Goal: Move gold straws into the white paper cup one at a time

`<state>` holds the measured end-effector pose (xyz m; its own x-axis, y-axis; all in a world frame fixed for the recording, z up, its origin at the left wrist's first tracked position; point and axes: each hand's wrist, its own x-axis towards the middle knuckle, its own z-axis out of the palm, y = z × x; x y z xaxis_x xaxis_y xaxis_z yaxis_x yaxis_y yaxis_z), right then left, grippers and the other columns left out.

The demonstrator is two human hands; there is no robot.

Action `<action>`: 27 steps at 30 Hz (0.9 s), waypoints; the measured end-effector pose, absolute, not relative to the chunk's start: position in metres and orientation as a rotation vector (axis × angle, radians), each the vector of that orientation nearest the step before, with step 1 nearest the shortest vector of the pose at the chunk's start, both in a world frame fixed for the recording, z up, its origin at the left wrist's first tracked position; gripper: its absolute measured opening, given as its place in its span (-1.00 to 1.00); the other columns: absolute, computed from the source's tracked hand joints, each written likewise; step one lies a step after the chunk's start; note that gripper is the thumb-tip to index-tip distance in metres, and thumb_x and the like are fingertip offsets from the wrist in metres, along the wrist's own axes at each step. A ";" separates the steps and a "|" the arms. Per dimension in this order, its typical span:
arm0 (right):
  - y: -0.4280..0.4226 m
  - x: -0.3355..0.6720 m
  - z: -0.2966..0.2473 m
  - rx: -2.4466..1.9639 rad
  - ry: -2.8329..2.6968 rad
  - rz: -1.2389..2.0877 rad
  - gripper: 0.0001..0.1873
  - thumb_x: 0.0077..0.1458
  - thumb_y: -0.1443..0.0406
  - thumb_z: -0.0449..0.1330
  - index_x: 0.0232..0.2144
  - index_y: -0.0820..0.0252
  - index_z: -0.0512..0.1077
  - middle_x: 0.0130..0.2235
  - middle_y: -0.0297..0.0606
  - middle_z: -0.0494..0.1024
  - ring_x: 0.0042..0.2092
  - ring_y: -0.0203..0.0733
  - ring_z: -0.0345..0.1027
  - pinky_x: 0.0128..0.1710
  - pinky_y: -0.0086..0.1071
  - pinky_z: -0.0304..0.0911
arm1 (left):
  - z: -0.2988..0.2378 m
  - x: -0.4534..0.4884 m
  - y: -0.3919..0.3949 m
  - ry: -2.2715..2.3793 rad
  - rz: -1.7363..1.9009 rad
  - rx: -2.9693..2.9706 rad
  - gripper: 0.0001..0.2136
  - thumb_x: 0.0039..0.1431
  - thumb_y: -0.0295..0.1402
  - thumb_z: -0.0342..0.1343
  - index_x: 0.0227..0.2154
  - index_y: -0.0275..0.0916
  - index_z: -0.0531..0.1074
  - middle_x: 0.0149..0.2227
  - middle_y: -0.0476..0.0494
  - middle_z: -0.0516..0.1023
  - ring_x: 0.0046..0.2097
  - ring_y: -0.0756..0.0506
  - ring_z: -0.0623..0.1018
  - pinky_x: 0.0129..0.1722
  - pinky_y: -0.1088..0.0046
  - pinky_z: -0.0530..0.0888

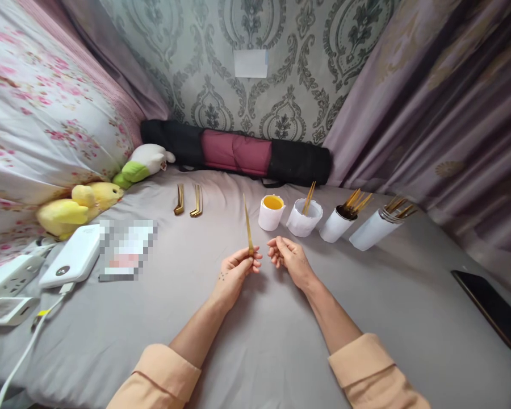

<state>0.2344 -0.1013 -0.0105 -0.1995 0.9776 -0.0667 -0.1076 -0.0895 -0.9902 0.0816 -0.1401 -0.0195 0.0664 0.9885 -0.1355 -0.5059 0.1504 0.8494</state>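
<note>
Between the thumb and fingers of my left hand [237, 272], a thin gold-coloured strip [247, 224] is pinched near its lower end and points upward. My right hand [293, 262] is beside it, fingers loosely curled and slightly apart, with nothing visible in them. Just beyond the hands stands a white-wrapped cup [271, 218] with yellow inside. Right of it is a wider white cup [303, 224] holding a few thin yellow sticks [310, 196]. Two small groups of bent gold-coloured strips, one left [179, 200] and one right [197, 201], lie farther back on the left.
Two white cylinders, a shorter one [335, 225] and a longer one [368, 232], lean with gold-brown sticks in them. A black phone [491, 309] lies far right. A power bank [72, 261], power strip [8, 278] and plush toys [79, 207] are left. A black-and-maroon bag [236, 152] lies behind.
</note>
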 end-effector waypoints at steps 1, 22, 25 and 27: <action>-0.102 0.235 -0.009 -1.065 -1.224 1.464 -0.61 0.03 0.02 0.03 -0.38 0.24 0.37 -0.48 -0.30 0.41 -0.54 -0.40 0.25 -0.62 -0.52 0.11 | -0.020 0.082 -0.141 0.855 1.278 0.744 -0.75 -0.05 -0.42 0.13 -0.24 -0.31 0.48 -0.32 -0.19 0.50 -0.37 0.01 0.44 -0.36 0.48 0.36; -0.103 0.240 0.013 -0.994 -1.148 1.520 -0.62 0.03 0.06 0.05 -0.33 0.27 0.39 -0.33 -0.17 0.48 -0.52 -0.41 0.28 -0.60 -0.51 0.12 | -0.006 0.088 -0.153 0.802 1.022 0.971 -0.73 0.01 -0.38 0.07 -0.20 -0.29 0.48 -0.34 -0.18 0.49 -0.39 0.00 0.43 -0.35 0.45 0.36; -0.103 0.241 0.015 -0.982 -1.119 1.555 -0.62 0.03 0.05 0.05 -0.33 0.26 0.40 -0.34 -0.17 0.48 -0.52 -0.42 0.27 -0.61 -0.52 0.11 | -0.006 0.088 -0.154 0.781 0.977 1.001 -0.73 0.02 -0.39 0.06 -0.19 -0.30 0.48 -0.33 -0.19 0.49 -0.40 0.00 0.43 -0.36 0.45 0.36; -0.103 0.241 0.017 -0.984 -1.103 1.567 -0.61 0.02 0.05 0.06 -0.32 0.26 0.40 -0.35 -0.18 0.49 -0.52 -0.42 0.28 -0.61 -0.53 0.10 | -0.006 0.087 -0.155 0.765 0.950 1.005 -0.73 0.02 -0.39 0.05 -0.19 -0.30 0.48 -0.33 -0.20 0.49 -0.39 -0.01 0.43 -0.36 0.45 0.36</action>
